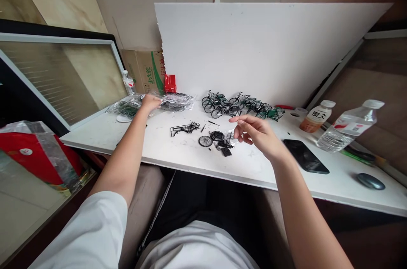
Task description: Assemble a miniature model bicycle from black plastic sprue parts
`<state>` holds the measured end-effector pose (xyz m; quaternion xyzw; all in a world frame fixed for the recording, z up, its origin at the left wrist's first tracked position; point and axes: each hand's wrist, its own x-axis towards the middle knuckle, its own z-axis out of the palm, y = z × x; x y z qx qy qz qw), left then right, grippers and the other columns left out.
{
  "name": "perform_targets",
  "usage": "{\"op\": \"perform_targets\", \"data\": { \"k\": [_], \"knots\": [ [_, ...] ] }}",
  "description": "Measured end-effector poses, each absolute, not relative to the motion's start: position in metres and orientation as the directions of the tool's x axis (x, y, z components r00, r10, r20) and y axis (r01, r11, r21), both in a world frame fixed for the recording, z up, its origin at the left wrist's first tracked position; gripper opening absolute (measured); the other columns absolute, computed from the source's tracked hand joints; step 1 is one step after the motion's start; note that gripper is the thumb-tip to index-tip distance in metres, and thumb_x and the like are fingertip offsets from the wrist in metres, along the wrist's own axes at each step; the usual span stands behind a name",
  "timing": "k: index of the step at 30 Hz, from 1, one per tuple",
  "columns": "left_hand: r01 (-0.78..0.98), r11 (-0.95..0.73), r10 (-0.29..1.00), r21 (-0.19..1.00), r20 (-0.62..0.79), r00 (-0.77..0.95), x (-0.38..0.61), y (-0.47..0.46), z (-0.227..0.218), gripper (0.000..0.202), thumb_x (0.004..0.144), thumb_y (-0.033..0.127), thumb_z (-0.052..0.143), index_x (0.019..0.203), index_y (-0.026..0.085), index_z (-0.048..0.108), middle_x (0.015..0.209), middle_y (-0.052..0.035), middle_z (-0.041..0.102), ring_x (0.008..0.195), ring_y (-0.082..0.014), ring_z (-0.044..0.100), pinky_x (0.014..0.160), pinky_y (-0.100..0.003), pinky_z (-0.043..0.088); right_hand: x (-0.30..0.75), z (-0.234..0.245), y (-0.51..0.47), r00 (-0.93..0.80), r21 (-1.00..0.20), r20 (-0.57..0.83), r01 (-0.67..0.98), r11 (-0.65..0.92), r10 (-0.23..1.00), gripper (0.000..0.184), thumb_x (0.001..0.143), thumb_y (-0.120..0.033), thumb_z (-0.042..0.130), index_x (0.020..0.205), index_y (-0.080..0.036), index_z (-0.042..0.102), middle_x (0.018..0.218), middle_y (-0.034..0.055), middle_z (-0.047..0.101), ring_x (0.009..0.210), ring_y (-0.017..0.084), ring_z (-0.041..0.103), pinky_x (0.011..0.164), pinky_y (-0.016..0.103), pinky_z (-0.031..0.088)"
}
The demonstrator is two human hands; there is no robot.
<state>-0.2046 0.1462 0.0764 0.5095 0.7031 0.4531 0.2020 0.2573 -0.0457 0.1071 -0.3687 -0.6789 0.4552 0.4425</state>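
Note:
At the back left of the table, my left hand (pixel 150 103) is closed at a pile of clear plastic bags (pixel 178 102) with dark and green parts inside; its fingertips are partly hidden. My right hand (pixel 254 133) hovers at the middle right, fingers apart and loosely bent, holding nothing. Just left of it lie loose model bicycle parts: a spoked wheel (pixel 205 141), a black oval piece (pixel 217 135) and small black pieces (pixel 226 151). Farther left is a black parts frame (pixel 185 129). Several assembled miniature bicycles (pixel 219 106) stand behind, some with green parts.
On the right are a phone (pixel 305 156), a computer mouse (pixel 370 181), a drink bottle (pixel 317 116) and a water bottle (pixel 349 127). A white board (pixel 270 48) stands at the back. Behind the bags are a cardboard box (pixel 141 67), a red box (pixel 170 83) and another bottle (pixel 129 82).

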Motion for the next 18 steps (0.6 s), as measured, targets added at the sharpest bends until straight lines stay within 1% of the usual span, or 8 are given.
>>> {"op": "perform_targets", "data": {
  "k": [2,4,6,8,10,12,15,18],
  "knots": [
    [0.555,0.123,0.904,0.823,0.137,-0.405,-0.224,0.125,0.071,0.023,0.063,0.019,0.088,0.073,0.016,0.068,0.063,-0.0044,0.066,0.076,-0.0261,0.071,0.078,-0.036,0.058,0.254,0.107,-0.047,-0.369,-0.948,0.243,0.105,0.3,0.897,0.042,0.098,-0.054,0.067,0.118,-0.018,0.072,0.075,0.0044,0.072,0.061,0.014,0.059,0.051,0.025,0.033],
    [0.589,0.179,0.902,0.788,0.107,-0.419,-0.245,0.103,0.064,0.034,0.047,0.013,0.094,0.062,0.02,0.063,0.055,-0.001,0.061,0.077,-0.0281,0.072,0.078,-0.033,0.057,0.251,0.107,-0.048,-0.404,-0.948,0.224,0.12,0.294,0.887,0.044,0.098,-0.055,0.067,0.119,-0.017,0.072,0.076,0.0044,0.072,0.063,0.014,0.061,0.051,0.025,0.034],
    [0.6,0.218,0.892,0.769,0.092,-0.442,-0.261,0.086,0.057,0.048,0.031,0.005,0.096,0.052,0.023,0.056,0.051,-0.0004,0.057,0.08,-0.0319,0.073,0.078,-0.033,0.057,0.25,0.106,-0.049,-0.431,-0.947,0.206,0.138,0.29,0.878,0.045,0.097,-0.057,0.066,0.119,-0.017,0.071,0.077,0.0044,0.073,0.064,0.014,0.061,0.051,0.025,0.035],
    [0.606,0.198,0.906,0.771,0.092,-0.413,-0.265,0.073,0.048,0.053,0.023,0.008,0.099,0.051,0.024,0.057,0.051,-0.0009,0.058,0.08,-0.0328,0.073,0.077,-0.032,0.057,0.249,0.105,-0.048,-0.448,-0.946,0.191,0.154,0.286,0.873,0.047,0.097,-0.058,0.066,0.119,-0.017,0.071,0.079,0.0045,0.073,0.064,0.014,0.062,0.051,0.025,0.036],
    [0.523,0.094,0.937,0.847,0.102,-0.333,-0.254,0.068,0.038,0.051,0.024,0.015,0.102,0.058,0.024,0.065,0.059,-0.0019,0.066,0.077,-0.0301,0.073,0.076,-0.032,0.057,0.249,0.102,-0.046,-0.459,-0.946,0.174,0.169,0.278,0.871,0.049,0.097,-0.06,0.066,0.119,-0.017,0.071,0.08,0.0048,0.074,0.065,0.014,0.062,0.051,0.024,0.037],
    [0.469,0.014,0.976,0.883,0.091,-0.2,-0.227,0.068,0.026,0.053,0.029,0.028,0.104,0.071,0.023,0.073,0.071,-0.0052,0.075,0.078,-0.0283,0.073,0.078,-0.033,0.057,0.248,0.099,-0.044,-0.471,-0.944,0.15,0.191,0.267,0.869,0.051,0.097,-0.061,0.067,0.119,-0.016,0.071,0.081,0.0053,0.074,0.065,0.014,0.063,0.05,0.024,0.038],
    [0.514,-0.054,0.992,0.856,0.103,-0.068,-0.177,0.074,0.008,0.056,0.039,0.042,0.104,0.083,0.019,0.077,0.088,-0.0135,0.08,0.09,-0.0326,0.076,0.087,-0.039,0.057,0.248,0.095,-0.042,-0.51,-0.938,0.11,0.23,0.258,0.853,0.052,0.098,-0.061,0.065,0.122,-0.015,0.071,0.085,0.0064,0.075,0.068,0.014,0.064,0.05,0.023,0.039],
    [0.631,-0.108,0.99,0.769,0.14,-0.001,-0.141,0.078,-0.007,0.063,0.046,0.051,0.101,0.095,0.017,0.078,0.112,-0.0193,0.079,0.11,-0.0387,0.073,0.098,-0.043,0.054,0.248,0.091,-0.041,-0.548,-0.929,0.078,0.263,0.26,0.833,0.051,0.101,-0.06,0.062,0.124,-0.015,0.07,0.089,0.0078,0.077,0.071,0.014,0.066,0.051,0.022,0.041]
  ]
}}
